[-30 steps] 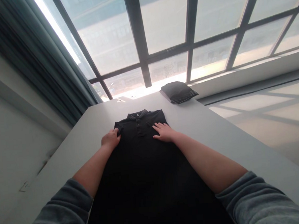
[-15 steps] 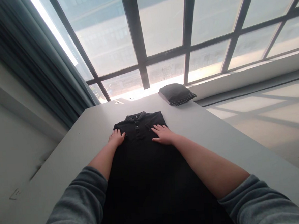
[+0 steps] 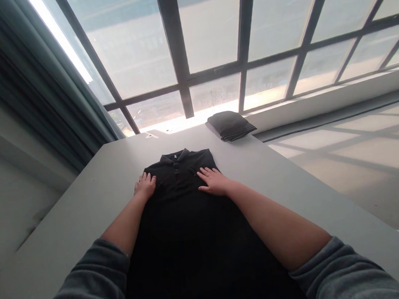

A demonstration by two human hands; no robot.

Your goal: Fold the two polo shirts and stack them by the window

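A black polo shirt [image 3: 187,222] lies spread out on the white table [image 3: 276,181], its buttoned collar at the far end. On the shirt's left edge, just below the shoulder, rests my left hand [image 3: 145,185], palm down with the fingers loosely apart. My right hand [image 3: 213,181] lies flat on the shirt's right side, fingers spread towards the chest. Neither hand grips the cloth. The lower end of the shirt runs out of the bottom of the view.
A folded dark garment [image 3: 231,125] with pale stitching sits at the table's far right corner. Tall windows [image 3: 211,31] stand behind the table. A grey-blue curtain [image 3: 40,87] hangs at the left, and sunlit floor [image 3: 362,157] lies to the right.
The view has shifted slightly, so the table and shirt appear further left. My left hand has slid a little outward along the shirt's edge; my right hand stays nearly in place.
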